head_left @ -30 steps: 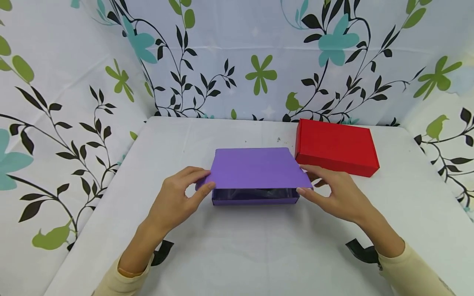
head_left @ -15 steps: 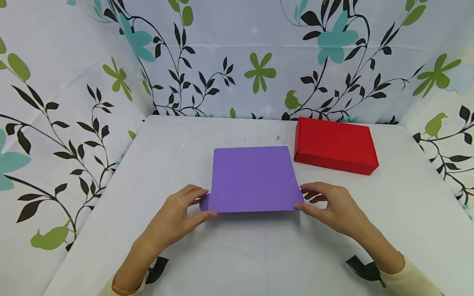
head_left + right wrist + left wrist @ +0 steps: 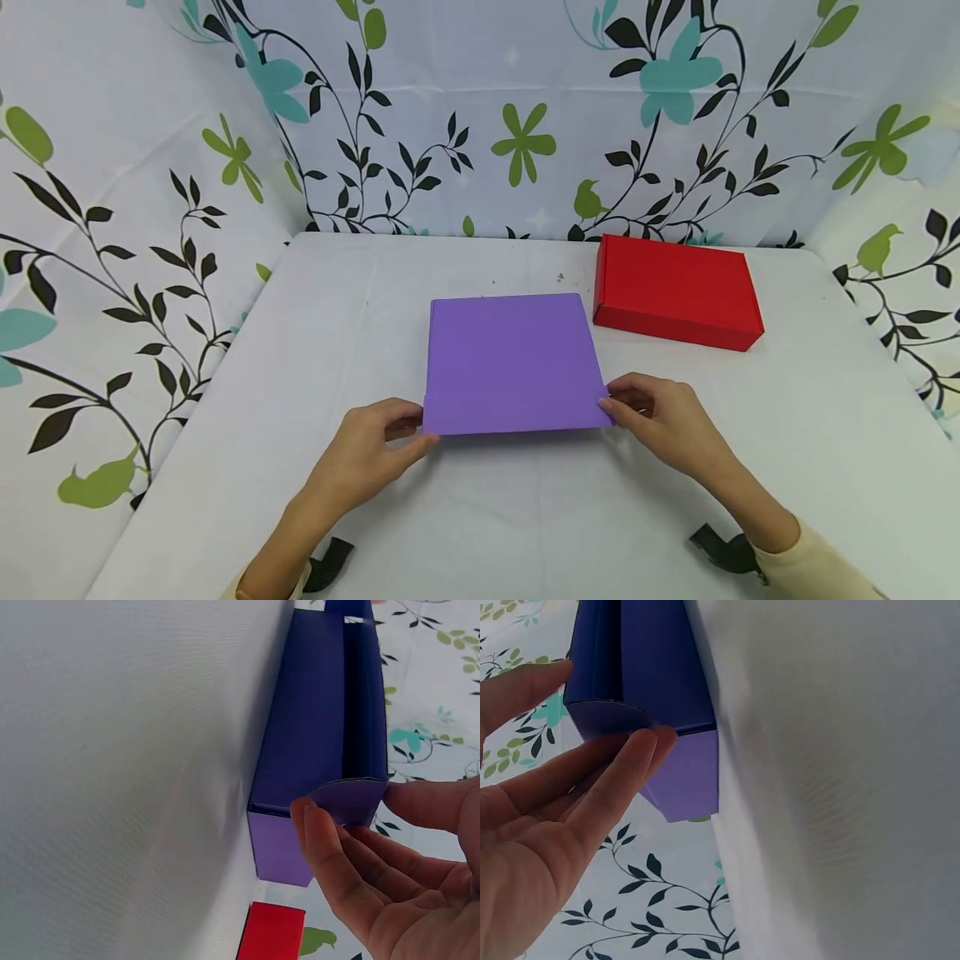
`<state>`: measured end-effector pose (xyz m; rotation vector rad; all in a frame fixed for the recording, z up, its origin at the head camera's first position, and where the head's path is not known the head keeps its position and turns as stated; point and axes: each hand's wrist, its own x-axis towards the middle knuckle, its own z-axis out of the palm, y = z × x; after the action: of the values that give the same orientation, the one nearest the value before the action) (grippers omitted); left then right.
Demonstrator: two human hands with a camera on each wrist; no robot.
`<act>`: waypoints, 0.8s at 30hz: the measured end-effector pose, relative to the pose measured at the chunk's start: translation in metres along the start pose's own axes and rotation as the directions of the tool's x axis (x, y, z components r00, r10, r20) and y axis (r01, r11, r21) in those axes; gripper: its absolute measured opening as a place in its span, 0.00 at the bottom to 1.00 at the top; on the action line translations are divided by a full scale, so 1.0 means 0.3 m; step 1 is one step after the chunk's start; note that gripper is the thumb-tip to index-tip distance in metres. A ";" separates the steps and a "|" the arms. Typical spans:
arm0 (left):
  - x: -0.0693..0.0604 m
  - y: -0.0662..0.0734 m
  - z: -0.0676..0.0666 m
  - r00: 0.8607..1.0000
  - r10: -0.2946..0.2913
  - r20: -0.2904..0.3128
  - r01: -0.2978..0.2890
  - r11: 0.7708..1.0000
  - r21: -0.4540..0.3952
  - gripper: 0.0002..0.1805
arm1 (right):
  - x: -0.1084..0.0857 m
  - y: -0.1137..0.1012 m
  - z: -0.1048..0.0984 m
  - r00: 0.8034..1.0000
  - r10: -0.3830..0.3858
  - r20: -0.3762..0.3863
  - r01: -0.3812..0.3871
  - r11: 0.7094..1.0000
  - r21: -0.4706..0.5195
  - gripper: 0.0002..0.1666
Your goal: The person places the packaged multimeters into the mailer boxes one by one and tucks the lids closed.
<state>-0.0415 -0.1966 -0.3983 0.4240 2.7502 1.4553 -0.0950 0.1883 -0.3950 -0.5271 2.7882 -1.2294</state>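
A purple cardboard box (image 3: 513,362) lies on the table with its lid lowered almost flat over it. At the lid's front left corner my left hand (image 3: 375,450) pinches, the thumb on the front edge and fingers on a rounded side flap (image 3: 604,716). My right hand (image 3: 671,421) holds the front right corner likewise, its fingertips against the other flap (image 3: 352,799). Both wrist views show a narrow gap between the lid's front and the box's front wall (image 3: 664,667). The box's contents are hidden.
Behind and to the right of the purple box lies a closed red box (image 3: 675,292). The white-covered table (image 3: 540,517) meets leaf-patterned cloth (image 3: 450,100) at the back and sides. Black straps show at both wrists.
Both hands have brought the lid forward and down over the purple box, hiding the dark inside seen earlier. The left flap has turned inward. The red box stays put.
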 end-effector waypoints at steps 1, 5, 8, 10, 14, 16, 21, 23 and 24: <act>0.000 -0.001 0.004 1.000 -0.005 -0.007 0.005 1.000 -0.002 0.11 | 0.001 0.001 0.002 1.000 -0.004 0.000 0.004 1.000 0.001 0.11; 0.000 -0.005 0.014 0.999 -0.029 -0.036 0.029 1.000 0.010 0.11 | 0.005 0.003 0.010 1.000 -0.007 0.003 0.007 1.000 0.010 0.12; 0.004 -0.010 0.019 0.998 -0.050 -0.039 0.050 0.999 -0.008 0.13 | 0.009 0.009 0.015 1.000 -0.006 0.004 0.006 1.000 0.007 0.12; 0.008 -0.014 0.024 0.997 -0.060 -0.039 0.060 0.998 -0.021 0.15 | 0.012 0.013 0.019 1.000 -0.002 0.009 0.002 1.000 0.008 0.13; 0.018 -0.022 0.031 0.997 -0.066 -0.039 0.065 0.997 -0.030 0.17 | 0.016 0.022 0.025 1.000 -0.002 0.027 0.001 1.000 0.022 0.16; 0.025 -0.025 0.035 0.997 -0.061 -0.038 0.061 0.998 -0.018 0.19 | 0.018 0.027 0.025 0.999 -0.007 0.037 0.006 1.000 0.024 0.18; 0.051 -0.027 0.039 0.999 -0.043 -0.025 0.045 0.997 0.068 0.29 | 0.035 0.038 0.021 0.995 -0.050 0.082 0.052 0.998 -0.019 0.31; 0.064 -0.027 0.038 1.000 -0.026 -0.013 0.027 0.990 0.136 0.33 | 0.044 0.040 0.021 0.991 -0.076 0.108 0.081 0.996 -0.047 0.39; 0.069 -0.027 0.036 1.000 -0.016 -0.005 0.017 0.984 0.179 0.35 | 0.050 0.041 0.022 0.989 -0.089 0.121 0.097 0.994 -0.057 0.44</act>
<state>-0.0620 -0.1870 -0.4084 0.4002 2.8910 1.2104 -0.1114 0.1865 -0.4072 -0.7176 2.7383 -1.0899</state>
